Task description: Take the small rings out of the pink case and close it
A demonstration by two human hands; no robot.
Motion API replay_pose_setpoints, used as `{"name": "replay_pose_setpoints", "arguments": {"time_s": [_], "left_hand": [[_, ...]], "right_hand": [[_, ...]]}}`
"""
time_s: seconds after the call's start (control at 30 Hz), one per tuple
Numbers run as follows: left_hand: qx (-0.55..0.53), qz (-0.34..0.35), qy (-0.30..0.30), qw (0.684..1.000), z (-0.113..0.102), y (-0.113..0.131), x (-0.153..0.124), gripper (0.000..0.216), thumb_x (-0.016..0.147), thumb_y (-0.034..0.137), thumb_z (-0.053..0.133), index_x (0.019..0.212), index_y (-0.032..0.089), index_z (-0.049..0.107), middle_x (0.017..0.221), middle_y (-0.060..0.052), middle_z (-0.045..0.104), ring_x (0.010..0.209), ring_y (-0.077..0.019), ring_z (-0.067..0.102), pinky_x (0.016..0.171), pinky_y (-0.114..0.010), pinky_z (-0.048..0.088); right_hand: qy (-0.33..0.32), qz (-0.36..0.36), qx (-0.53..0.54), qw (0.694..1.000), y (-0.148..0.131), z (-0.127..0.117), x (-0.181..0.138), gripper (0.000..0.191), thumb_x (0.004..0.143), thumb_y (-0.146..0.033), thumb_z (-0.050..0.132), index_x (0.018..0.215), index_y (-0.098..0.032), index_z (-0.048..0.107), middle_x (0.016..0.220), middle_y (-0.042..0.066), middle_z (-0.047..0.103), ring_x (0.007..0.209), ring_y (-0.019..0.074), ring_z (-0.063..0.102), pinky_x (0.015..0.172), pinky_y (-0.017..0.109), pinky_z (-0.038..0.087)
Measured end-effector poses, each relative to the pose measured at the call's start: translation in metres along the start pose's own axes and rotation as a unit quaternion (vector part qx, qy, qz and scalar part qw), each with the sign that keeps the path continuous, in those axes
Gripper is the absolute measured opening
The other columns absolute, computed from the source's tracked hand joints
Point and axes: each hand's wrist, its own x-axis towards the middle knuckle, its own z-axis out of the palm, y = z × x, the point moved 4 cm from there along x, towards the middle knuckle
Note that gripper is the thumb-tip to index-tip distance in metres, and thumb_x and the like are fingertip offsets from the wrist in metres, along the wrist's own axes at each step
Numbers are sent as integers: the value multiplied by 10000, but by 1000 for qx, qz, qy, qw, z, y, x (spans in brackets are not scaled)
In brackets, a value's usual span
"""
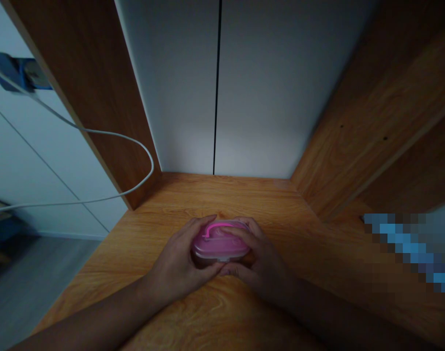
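Note:
A small pink lidded container (218, 242) sits on the wooden desk (178, 317), a brighter pink handle or clasp showing on its lid. My left hand (180, 265) wraps its left side, fingers curled over the top edge. My right hand (261, 261) cups its right side, thumb and fingers resting on the lid. Both hands hold it down against the desk surface. The container's lower body is mostly hidden by my fingers.
The desk sits in a wooden alcove with a white back wall (222, 97) and brown side panels (98, 97). A white cable (108, 134) hangs from a blue plug (21, 73) at the left. A blurred blue patch (412, 248) lies at the right.

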Motion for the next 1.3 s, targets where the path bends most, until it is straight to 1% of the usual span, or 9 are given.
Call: {"name": "replay_pose_setpoints", "arguments": {"time_s": [0.27,0.43,0.63,0.73,0.9,0.97,1.07,1.17,1.3], "left_hand": [[13,-1,6,1000,-1,-1,1,688,700,386,834,1291,250,509,1205,-73,669,1061,-266,666,904,-429,567],[18,6,7,1000,-1,-3,1,639,686,352,837,1233,233,528,1144,-63,690,996,-247,682,858,-387,575],[0,37,11,999,3,-12,8,614,747,345,790,1282,235,509,1242,-88,652,1109,-261,649,942,-391,549],[-5,20,22,1000,6,-18,12,700,737,341,794,1339,227,457,1307,-112,615,1158,-282,632,980,-416,536],[-9,-8,27,1000,9,-20,15,957,728,444,818,1467,218,253,1321,-147,598,1157,-300,636,986,-458,532],[-9,-11,38,999,9,-20,15,1013,731,501,810,1488,213,201,1319,-147,596,1169,-301,629,990,-462,528],[20,-13,61,998,10,-22,15,1039,725,558,796,1495,183,208,1343,-171,578,1209,-321,605,1029,-477,498],[85,4,64,994,12,-23,13,966,786,580,722,1500,141,242,1381,-213,542,1249,-355,575,1054,-499,468],[165,4,79,983,15,-24,14,1035,790,604,685,1528,93,168,1456,-233,466,1318,-356,507,1089,-466,428]], "right_hand": [[3,12,-35,999,-2,1,-1,605,780,-388,816,1329,-333,566,1278,77,527,1207,267,520,1039,448,472],[5,9,-26,1000,3,2,-2,586,789,-339,812,1321,-324,567,1276,81,527,1213,274,517,1043,458,468],[15,-11,-35,999,12,3,2,610,791,-360,806,1343,-308,551,1330,94,500,1269,287,485,1084,468,437],[35,0,-42,999,13,1,3,693,776,-345,808,1390,-293,491,1354,98,504,1284,297,484,1090,473,435],[79,0,-32,996,16,-1,0,767,797,-142,662,1484,-265,342,1457,95,476,1339,274,470,1144,463,384],[94,9,-33,995,20,-1,0,758,783,-106,627,1476,-247,353,1465,94,483,1352,265,467,1161,460,365],[121,13,-38,992,26,0,1,751,752,-108,641,1452,-229,397,1444,102,512,1335,267,492,1151,452,382],[136,10,-54,989,27,0,3,736,736,-129,665,1427,-230,432,1408,94,547,1302,256,524,1127,432,412],[167,16,-85,982,27,0,4,664,731,-180,701,1359,-236,496,1322,79,607,1217,245,587,1064,403,470]]}}
